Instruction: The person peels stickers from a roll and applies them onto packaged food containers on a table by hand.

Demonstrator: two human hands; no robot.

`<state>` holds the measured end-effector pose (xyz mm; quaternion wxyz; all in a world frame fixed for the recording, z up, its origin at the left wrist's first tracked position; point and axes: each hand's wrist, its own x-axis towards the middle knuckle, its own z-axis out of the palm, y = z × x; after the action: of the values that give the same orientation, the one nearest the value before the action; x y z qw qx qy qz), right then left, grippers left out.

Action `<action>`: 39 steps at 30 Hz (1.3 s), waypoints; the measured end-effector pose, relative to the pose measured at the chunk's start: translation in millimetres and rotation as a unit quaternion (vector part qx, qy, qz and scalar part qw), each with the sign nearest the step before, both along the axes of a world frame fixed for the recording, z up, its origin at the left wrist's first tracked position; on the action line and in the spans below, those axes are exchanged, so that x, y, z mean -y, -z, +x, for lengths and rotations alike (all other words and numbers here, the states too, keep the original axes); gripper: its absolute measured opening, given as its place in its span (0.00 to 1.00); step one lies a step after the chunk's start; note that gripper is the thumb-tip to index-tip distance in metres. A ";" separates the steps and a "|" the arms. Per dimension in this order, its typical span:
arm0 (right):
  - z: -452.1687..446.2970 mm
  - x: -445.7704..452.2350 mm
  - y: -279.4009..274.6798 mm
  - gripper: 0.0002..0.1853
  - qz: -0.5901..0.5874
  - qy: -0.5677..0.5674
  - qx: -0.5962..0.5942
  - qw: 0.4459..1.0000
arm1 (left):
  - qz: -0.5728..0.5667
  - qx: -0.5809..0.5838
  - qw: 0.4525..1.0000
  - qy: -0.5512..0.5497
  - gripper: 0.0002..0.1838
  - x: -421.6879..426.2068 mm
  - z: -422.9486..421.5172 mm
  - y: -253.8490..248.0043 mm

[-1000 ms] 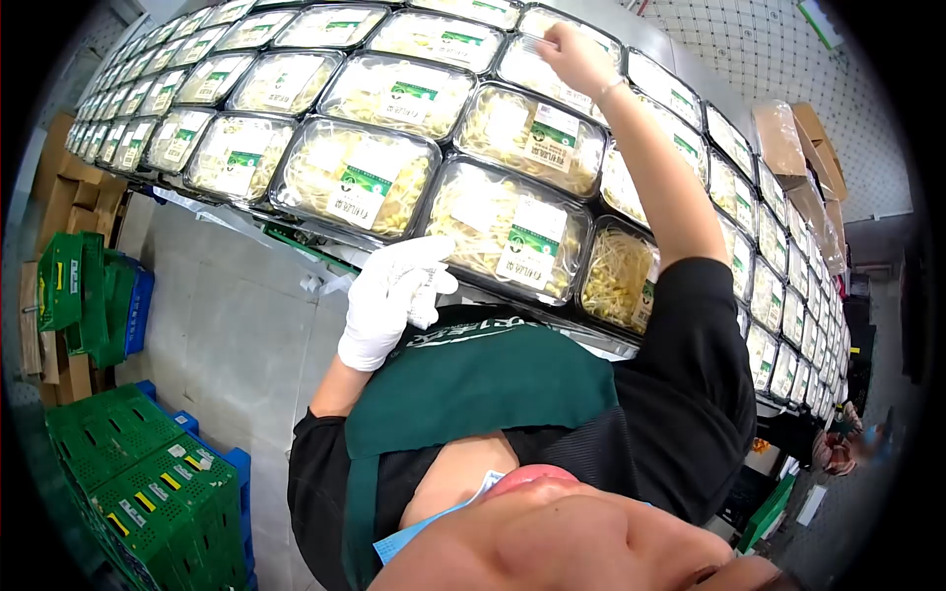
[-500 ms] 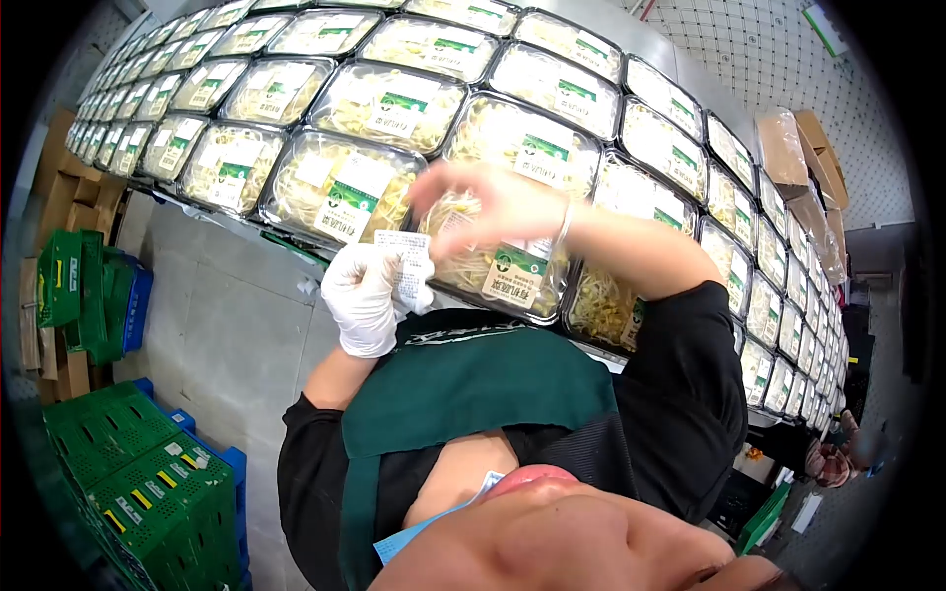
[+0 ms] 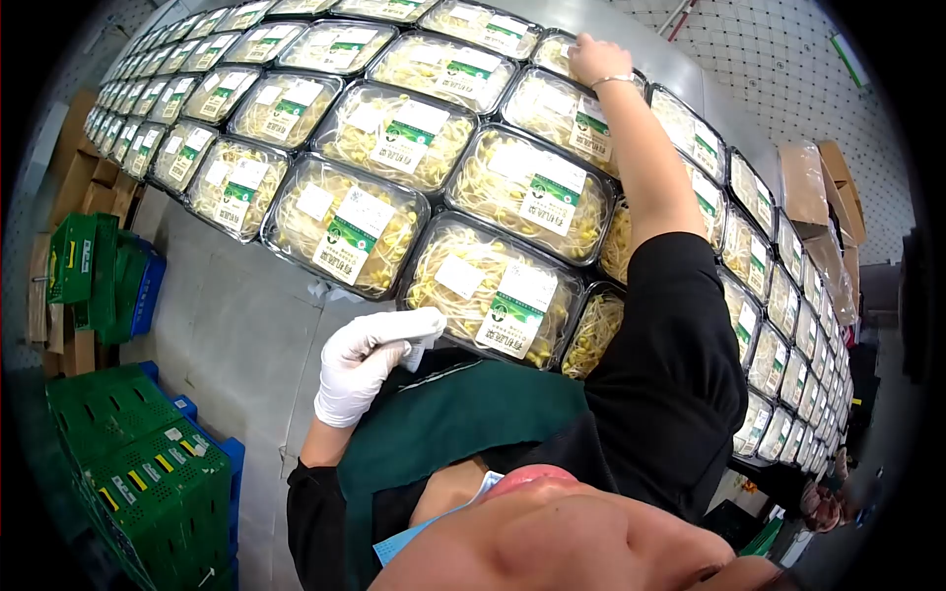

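Note:
My left hand (image 3: 363, 366), in a white glove, is closed on a small folded strip of white labels (image 3: 418, 351) near my apron. Just beyond it lies a clear-lidded tray of bean sprouts (image 3: 434, 258) with a green-and-white label and a plain white sticker; another sprout tray (image 3: 340, 231) is to its left. My bare right hand (image 3: 601, 61) reaches to a sprout tray (image 3: 555, 51) in a far row. Its fingers are bent together and touch or hover close over that lid; what they hold, if anything, is hidden.
Rows of sprout trays (image 3: 424, 133) cover the metal table (image 3: 631, 30) on both sides. Green crates (image 3: 148, 473) are stacked on the floor at left, with more crates (image 3: 94, 266) behind. Cardboard boxes (image 3: 823, 192) stand at right.
My right hand has gone from above the near trays, beside the left hand, out to a far-row tray. The left hand has drawn slightly lower, still gripping the labels. The view has shifted.

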<state>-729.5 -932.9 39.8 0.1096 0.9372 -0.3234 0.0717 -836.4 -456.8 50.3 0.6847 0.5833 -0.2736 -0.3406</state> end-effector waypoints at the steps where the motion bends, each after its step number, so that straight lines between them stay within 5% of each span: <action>1: -12.4 -17.4 -17.2 0.21 -0.010 0.044 -0.006 0.999 | -0.005 -0.042 0.999 0.000 0.19 -0.2 -1.6 -2.0; 4: -31.5 -6.4 -19.6 0.24 -0.004 0.073 0.003 0.997 | -0.040 -0.116 0.990 -0.070 0.17 16.9 -12.2 -18.0; 6: -39.1 -33.4 -26.7 0.25 0.244 -0.046 0.147 0.957 | -0.064 -0.105 0.989 -0.086 0.14 21.8 -11.6 -11.1; 8: -69.8 -117.0 -25.5 0.21 0.466 -0.214 0.196 0.836 | -0.083 -0.079 0.984 -0.137 0.09 34.7 -17.3 -7.8; 9: -99.0 -168.7 -48.4 0.20 0.604 -0.285 0.143 0.730 | -0.058 -0.054 0.984 -0.162 0.06 39.4 -19.1 -4.1; 11: -144.2 -222.1 -52.0 0.18 0.597 -0.431 0.034 0.676 | -0.107 -0.068 0.983 -0.135 0.03 48.7 -22.4 -7.0; 15: -178.8 -235.8 -56.6 0.12 0.558 -0.460 0.176 0.668 | -0.238 -0.035 0.963 -0.123 0.03 58.8 -22.0 17.4; 16: -177.3 -218.8 -58.9 0.12 0.515 -0.461 0.191 0.697 | -0.150 -0.026 0.979 -0.136 0.03 65.7 -29.6 2.8; 17: -174.2 -197.7 -59.5 0.08 0.423 -0.357 0.200 0.808 | -0.062 -0.016 0.987 -0.144 0.03 71.4 -35.0 -4.9; 18: -157.0 -153.4 -54.9 0.10 0.431 -0.239 0.215 0.843 | -0.035 0.009 0.994 -0.103 0.05 68.8 -35.2 -2.5; 19: -143.5 -87.2 -49.7 0.11 0.294 -0.286 0.258 0.875 | -0.008 0.009 0.998 -0.058 0.08 62.4 -34.1 -3.3; 21: -147.3 8.4 -60.6 0.16 0.129 -0.047 0.150 0.979 | -0.018 -0.003 0.996 -0.083 0.09 56.0 -33.0 5.9; 23: -152.3 81.9 -23.1 0.17 0.069 0.048 0.116 0.990 | 0.003 -0.011 0.993 -0.120 0.08 51.8 -34.4 4.3; 26: -153.0 91.8 3.1 0.20 0.010 0.023 0.004 1.000 | 0.019 -0.015 0.994 -0.104 0.08 39.3 -30.2 3.3; 32: -159.6 81.0 -21.6 0.22 0.006 0.167 0.029 0.985 | 0.033 -0.100 0.987 -0.125 0.08 15.6 -31.8 11.2; 35: -93.2 76.2 -6.2 0.20 0.168 -0.023 0.165 0.972 | 0.012 0.000 0.996 -0.090 0.09 22.6 -29.2 14.1; 39: -29.5 52.9 12.8 0.15 0.072 -0.026 0.163 0.984 | 0.012 0.017 0.996 -0.090 0.10 18.3 -32.7 7.8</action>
<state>-759.0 -985.8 27.0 -0.0144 0.9263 -0.3171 0.2030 -869.1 -475.1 42.5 0.7007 0.6198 -0.2274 -0.2705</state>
